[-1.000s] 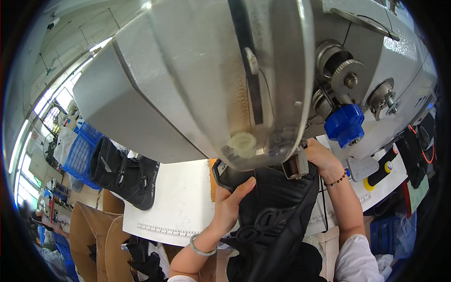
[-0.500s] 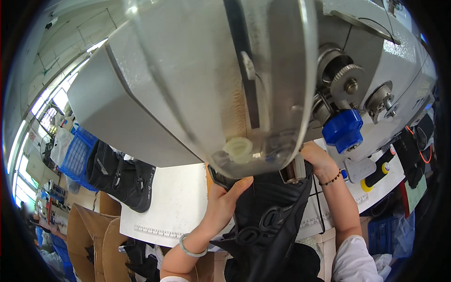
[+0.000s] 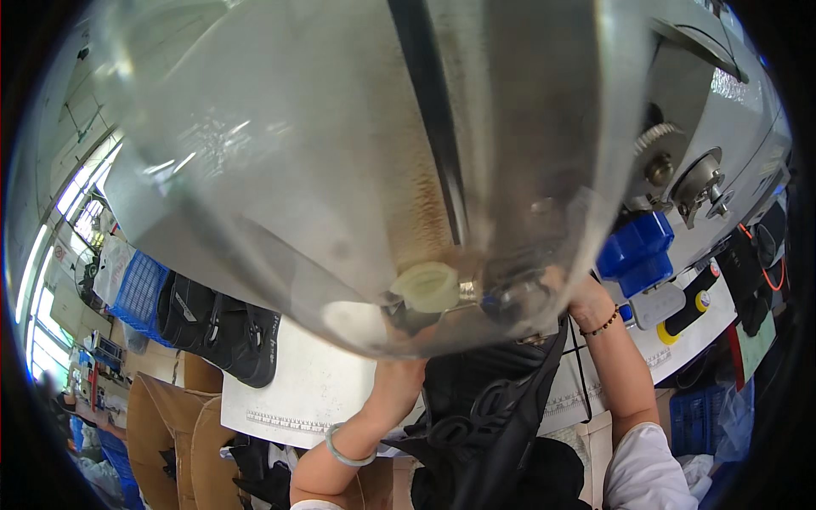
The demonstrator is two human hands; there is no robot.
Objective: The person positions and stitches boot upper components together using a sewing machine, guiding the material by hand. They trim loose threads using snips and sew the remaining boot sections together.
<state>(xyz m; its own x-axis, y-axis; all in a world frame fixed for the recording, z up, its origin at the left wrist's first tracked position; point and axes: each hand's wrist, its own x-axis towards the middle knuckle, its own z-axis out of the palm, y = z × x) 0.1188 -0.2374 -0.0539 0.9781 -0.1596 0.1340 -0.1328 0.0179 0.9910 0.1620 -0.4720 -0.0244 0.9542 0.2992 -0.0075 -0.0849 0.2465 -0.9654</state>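
A black boot upper (image 3: 484, 416) with lacing loops lies under the sewing machine head (image 3: 340, 136), its lower part hanging toward me. My left hand (image 3: 398, 382) grips its left edge; the fingers show only hazily through a clear plastic shield (image 3: 340, 246). On the far right side of the upper, my right hand (image 3: 588, 299) reaches in behind the shield, and its fingers are hidden there. Needle and presser foot cannot be made out through the blurred plastic.
A finished-looking black boot (image 3: 225, 331) lies at the left of the white table (image 3: 297, 374), beside a blue basket (image 3: 136, 289). Cardboard boxes (image 3: 161, 425) stand below left. A blue knob (image 3: 637, 255) juts from the machine; a black-and-yellow roller (image 3: 690, 308) sits at right.
The clear shield and machine head now look larger and nearer, covering my left thumb and more of the upper. Both hands stay in about the same place on the upper.
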